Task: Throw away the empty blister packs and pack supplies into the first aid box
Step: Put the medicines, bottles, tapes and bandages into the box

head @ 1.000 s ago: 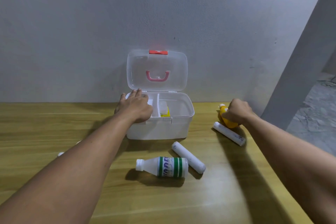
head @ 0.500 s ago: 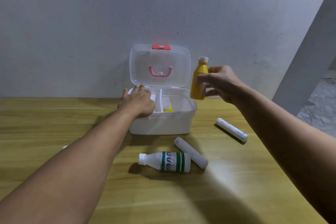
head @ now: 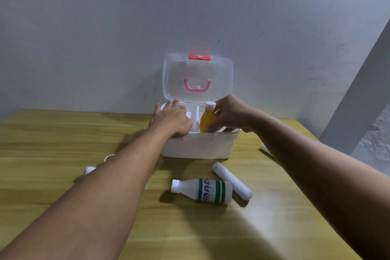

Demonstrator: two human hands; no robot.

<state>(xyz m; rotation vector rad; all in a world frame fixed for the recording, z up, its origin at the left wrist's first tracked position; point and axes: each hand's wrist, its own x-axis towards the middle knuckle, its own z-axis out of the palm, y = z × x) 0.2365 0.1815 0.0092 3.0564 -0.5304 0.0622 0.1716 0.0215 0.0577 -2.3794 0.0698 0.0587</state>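
Observation:
The white first aid box (head: 198, 147) stands open against the wall, its clear lid (head: 198, 78) with a pink handle raised. My left hand (head: 172, 118) rests flat on the box's left rim. My right hand (head: 230, 115) holds a yellow bottle (head: 206, 121) with a white cap, upright and partly inside the box's right compartment. In front of the box lie a white bottle (head: 202, 190) with a green label and a white tube (head: 231, 180). A second white tube (head: 266, 149) shows partly behind my right forearm.
The wooden table (head: 63, 154) ends at the right near a grey pillar (head: 363, 99). Two small white items (head: 89, 170) lie left of my left forearm, partly hidden. The grey wall stands right behind the box.
My right hand picked the yellow bottle up from the table's right side, carried it over the box and lowered it into the right compartment. My left hand stayed on the rim.

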